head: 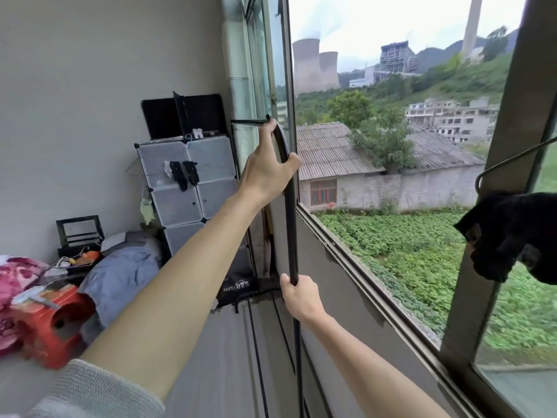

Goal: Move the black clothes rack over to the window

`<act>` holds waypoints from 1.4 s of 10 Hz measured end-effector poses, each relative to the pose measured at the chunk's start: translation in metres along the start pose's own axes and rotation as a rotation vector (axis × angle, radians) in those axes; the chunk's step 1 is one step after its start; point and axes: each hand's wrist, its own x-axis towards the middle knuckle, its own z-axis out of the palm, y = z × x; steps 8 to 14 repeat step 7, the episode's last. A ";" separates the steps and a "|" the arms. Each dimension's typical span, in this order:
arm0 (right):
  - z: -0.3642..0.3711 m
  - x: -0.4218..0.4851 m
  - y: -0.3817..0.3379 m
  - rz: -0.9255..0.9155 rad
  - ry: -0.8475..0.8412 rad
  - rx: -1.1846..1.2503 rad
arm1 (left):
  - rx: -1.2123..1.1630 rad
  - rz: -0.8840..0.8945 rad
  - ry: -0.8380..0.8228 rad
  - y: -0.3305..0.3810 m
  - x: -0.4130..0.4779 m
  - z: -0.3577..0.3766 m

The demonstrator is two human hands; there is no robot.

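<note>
The black clothes rack [291, 224] stands right beside the open window [376, 285], its upright black tube running from a curved top corner down past the sill. My left hand [268, 168] grips the tube just under that curved corner, where a thin top bar runs off to the left. My right hand [298, 297] is closed around the same upright lower down, at about sill height. Thin black lower rails of the rack slant down toward the bottom of the view. The rack's feet are hidden.
A white cube cabinet [187, 188] stands in the corner behind the rack, with a black bag [238, 286] at its foot. An orange stool [57, 321], grey bedding [120, 276] and pink fabric lie at the left. A black garment [512, 236] hangs on a wire hanger at the right window frame.
</note>
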 end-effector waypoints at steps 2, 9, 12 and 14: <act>-0.006 -0.003 0.001 0.003 0.026 0.009 | -0.076 -0.024 -0.078 0.007 0.010 -0.002; -0.044 -0.011 -0.016 -0.080 -0.384 -0.503 | 0.381 0.094 0.108 -0.013 -0.010 0.003; -0.044 -0.011 -0.016 -0.080 -0.384 -0.503 | 0.381 0.094 0.108 -0.013 -0.010 0.003; -0.044 -0.011 -0.016 -0.080 -0.384 -0.503 | 0.381 0.094 0.108 -0.013 -0.010 0.003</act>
